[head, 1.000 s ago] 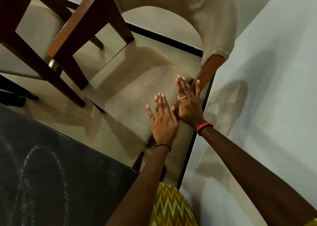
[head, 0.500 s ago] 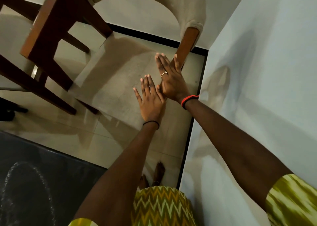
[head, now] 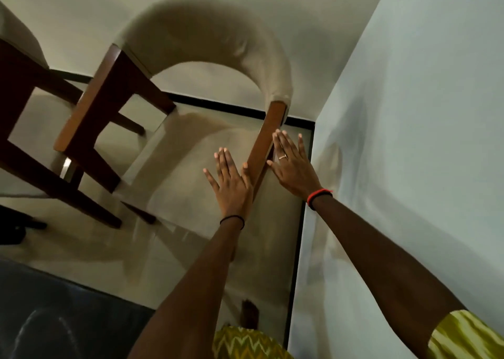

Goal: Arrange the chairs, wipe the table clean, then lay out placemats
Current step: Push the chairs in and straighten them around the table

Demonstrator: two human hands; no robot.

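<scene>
No readable text, labels or numbers anywhere.

The glossy beige tiled floor (head: 191, 222) is edged by a black skirting strip (head: 218, 105) along the walls. A dark-brown wooden chair with a curved beige upholstered back (head: 191, 44) is set on the tiles, a second dark-brown wooden chair (head: 16, 66) just beside it at the left. A bare foot (head: 249, 312) is planted on the tiles near the bottom edge.

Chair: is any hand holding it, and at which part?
No grip. The left hand and right hand are flat, fingers straight, either side of the chair post.
</scene>
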